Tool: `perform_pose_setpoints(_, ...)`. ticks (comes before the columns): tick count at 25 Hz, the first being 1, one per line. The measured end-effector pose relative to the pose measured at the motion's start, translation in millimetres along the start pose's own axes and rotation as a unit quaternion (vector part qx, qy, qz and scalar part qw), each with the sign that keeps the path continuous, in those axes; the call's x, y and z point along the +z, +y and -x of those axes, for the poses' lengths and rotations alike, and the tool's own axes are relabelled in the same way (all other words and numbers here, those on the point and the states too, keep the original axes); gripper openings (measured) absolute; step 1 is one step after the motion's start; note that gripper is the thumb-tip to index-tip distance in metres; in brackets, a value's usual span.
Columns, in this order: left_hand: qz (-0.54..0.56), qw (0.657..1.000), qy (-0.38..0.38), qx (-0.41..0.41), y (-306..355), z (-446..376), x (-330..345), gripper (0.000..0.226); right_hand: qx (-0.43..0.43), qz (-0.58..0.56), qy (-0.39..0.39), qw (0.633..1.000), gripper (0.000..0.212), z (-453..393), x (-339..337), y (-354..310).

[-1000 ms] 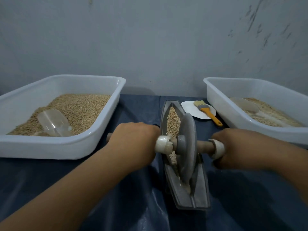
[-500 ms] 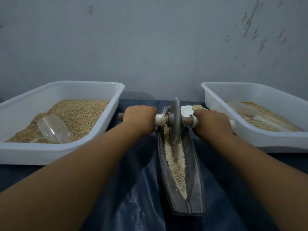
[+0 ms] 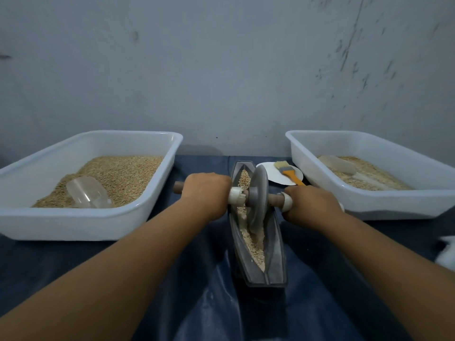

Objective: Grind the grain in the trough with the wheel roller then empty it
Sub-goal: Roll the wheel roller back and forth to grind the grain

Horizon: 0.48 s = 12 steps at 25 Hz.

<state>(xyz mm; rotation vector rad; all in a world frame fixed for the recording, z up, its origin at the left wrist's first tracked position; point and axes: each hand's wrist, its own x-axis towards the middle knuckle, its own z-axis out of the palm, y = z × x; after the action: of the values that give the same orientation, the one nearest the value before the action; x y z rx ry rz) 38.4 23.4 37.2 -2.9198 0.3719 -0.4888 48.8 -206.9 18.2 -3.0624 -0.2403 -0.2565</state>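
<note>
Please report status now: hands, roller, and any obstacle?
Left hand and right hand grip roller axle. Wheel roller in trough, grain unemptied. Nothing blocking.

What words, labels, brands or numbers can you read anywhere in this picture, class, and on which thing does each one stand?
None: no readable text shows anywhere.
The left tub, right tub, trough, wheel, brush and plate all look plain.
The dark marks on the wall are scuffs, not writing.
</note>
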Motion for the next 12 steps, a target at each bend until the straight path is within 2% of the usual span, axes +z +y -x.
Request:
perform_pose_setpoints(5, 0.011, 0.999, -0.024, 0.02, 3.0, 28.1, -15.7, 0.014, -0.023, 0.004, -0.037, 0.999, 0.014, 35.5, -17.6, -5.1)
perform_pose_setpoints(12, 0.058, 0.994, -0.088, 0.032, -6.1, 59.8, -32.3, 0.023, -0.069, -0.01, -0.137, 0.988, 0.021, 67.4, -65.6, -4.9)
